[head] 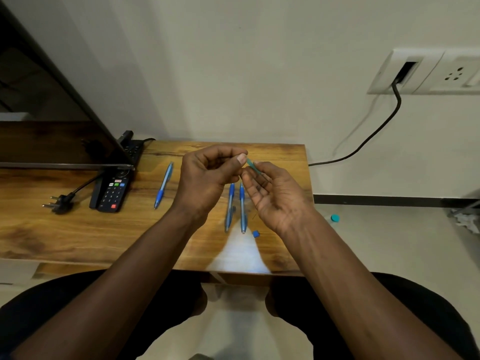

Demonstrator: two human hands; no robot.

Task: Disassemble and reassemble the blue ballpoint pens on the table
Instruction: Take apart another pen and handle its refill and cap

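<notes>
Both hands are raised above the wooden table [78,229], close together. My left hand [207,175] is curled, thumb and fingertips pinched on one end of a thin translucent teal pen part [251,163]. My right hand [275,193] grips the other end of that part between thumb and fingers, palm turned up. One blue ballpoint pen [163,185] lies to the left. Two more blue pens [230,206] [242,209] lie side by side below the hands. A small blue cap piece [256,234] rests near the right wrist.
A black remote control [113,189] and a black plug with cable [61,202] lie at the left, beside a dark screen's edge [65,166]. A wall socket [405,71] with a black cable is at the right. A teal round cap [335,218] lies on the floor.
</notes>
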